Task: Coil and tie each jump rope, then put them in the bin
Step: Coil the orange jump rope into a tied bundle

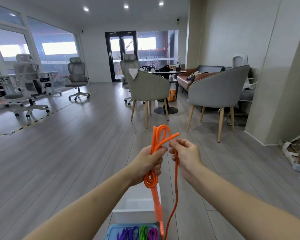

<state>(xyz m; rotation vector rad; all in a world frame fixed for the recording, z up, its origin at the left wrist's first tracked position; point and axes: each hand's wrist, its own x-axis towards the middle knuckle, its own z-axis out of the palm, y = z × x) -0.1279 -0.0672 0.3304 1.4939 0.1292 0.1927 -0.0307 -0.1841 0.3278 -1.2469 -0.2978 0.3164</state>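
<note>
I hold an orange jump rope [157, 135] in front of me at chest height. My left hand [150, 163] grips its bundled loops, with coils sticking out above and below the fist. My right hand [184, 153] pinches a loose strand of the same rope just right of the bundle; that strand hangs down past my wrist. An orange handle [157, 208] dangles below the left hand. Under it stands a white bin [133, 213]. A blue tray [112, 231] at the bottom edge holds purple and green jump ropes [139, 232].
Grey wood floor stretches ahead. Two grey armchairs [148, 89] and a round table stand ahead to the right, office chairs [77, 76] to the left. Black-and-yellow tape runs across the floor at left. A wall corner with debris [291, 151] is at right.
</note>
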